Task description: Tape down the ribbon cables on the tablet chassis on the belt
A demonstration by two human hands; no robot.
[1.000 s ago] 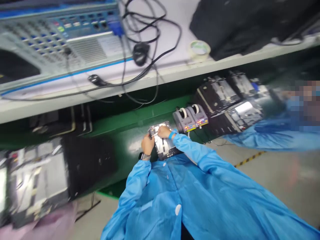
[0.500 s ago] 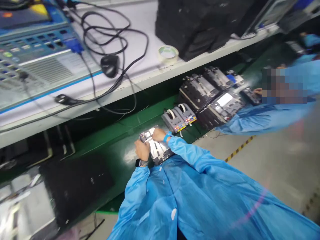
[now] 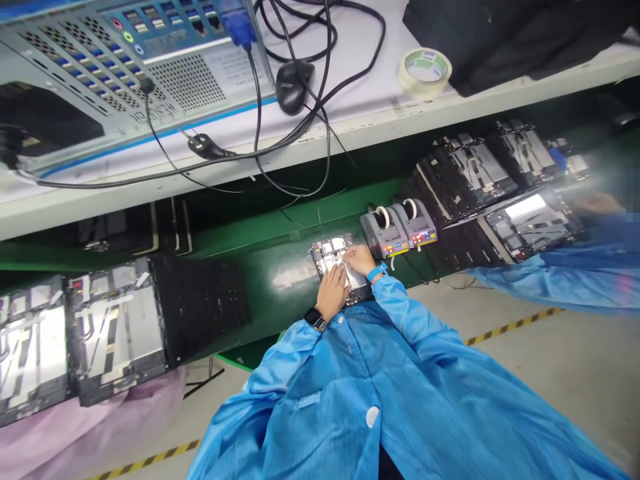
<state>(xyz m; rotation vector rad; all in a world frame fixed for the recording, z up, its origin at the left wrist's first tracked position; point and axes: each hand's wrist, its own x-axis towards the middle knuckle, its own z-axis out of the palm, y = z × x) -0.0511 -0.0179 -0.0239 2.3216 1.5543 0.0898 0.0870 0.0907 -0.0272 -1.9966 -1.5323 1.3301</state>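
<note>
Down on the green conveyor belt (image 3: 260,267), what's being worked on?

Looks like a metal-framed electronics panel (image 3: 330,257), being held near the belt's edge. The left hand (image 3: 331,293) is being laid along its lower side and the right hand (image 3: 357,260) across its top, though a real grip can't be made out.

How's it being handled, weight-wise?

Rigid but fairly fragile, I'd guess, so it's best taken by the frame edges, not the exposed parts.

Further out?

Two tape dispensers (image 3: 399,230) are being left beside it, black-framed panels (image 3: 463,177) are being laid out in a row, and a co-worker's hand (image 3: 597,203) is being held over one. A computer chassis (image 3: 125,67) is being stored on the white shelf (image 3: 350,130).
</note>
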